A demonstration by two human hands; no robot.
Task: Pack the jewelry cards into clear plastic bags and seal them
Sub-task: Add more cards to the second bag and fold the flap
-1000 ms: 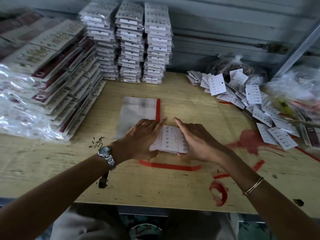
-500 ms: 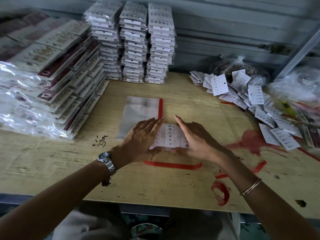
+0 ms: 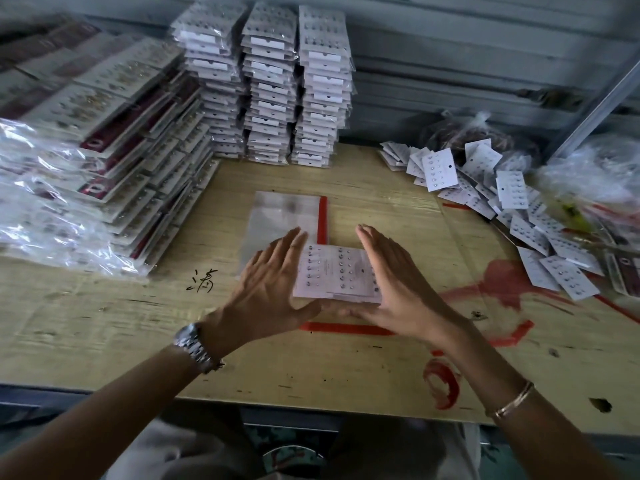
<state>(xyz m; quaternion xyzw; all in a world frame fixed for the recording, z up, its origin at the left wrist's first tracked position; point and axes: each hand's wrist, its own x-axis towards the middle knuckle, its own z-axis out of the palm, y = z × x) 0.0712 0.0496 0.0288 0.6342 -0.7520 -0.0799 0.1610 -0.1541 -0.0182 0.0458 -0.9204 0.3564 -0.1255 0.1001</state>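
A small stack of white jewelry cards (image 3: 337, 273) with rows of studs lies on the wooden table between my hands. My left hand (image 3: 268, 287) presses its left edge with flat fingers spread. My right hand (image 3: 394, 282) stands flat against its right edge, and both thumbs meet under the near edge. Clear plastic bags (image 3: 282, 216) with a red strip lie flat just beyond the cards, partly under my left fingers. Loose unpacked cards (image 3: 509, 192) are scattered at the right.
Three tall stacks of bagged cards (image 3: 270, 88) stand at the back. Slanting rows of bagged cards (image 3: 104, 143) fill the left side. Crumpled plastic bags (image 3: 595, 168) sit at the far right. Red tape marks (image 3: 346, 329) lie near my wrists.
Both hands have opened outward, the fingers now flatter and wider apart, showing more of the card stack. The cards stay between the palms.
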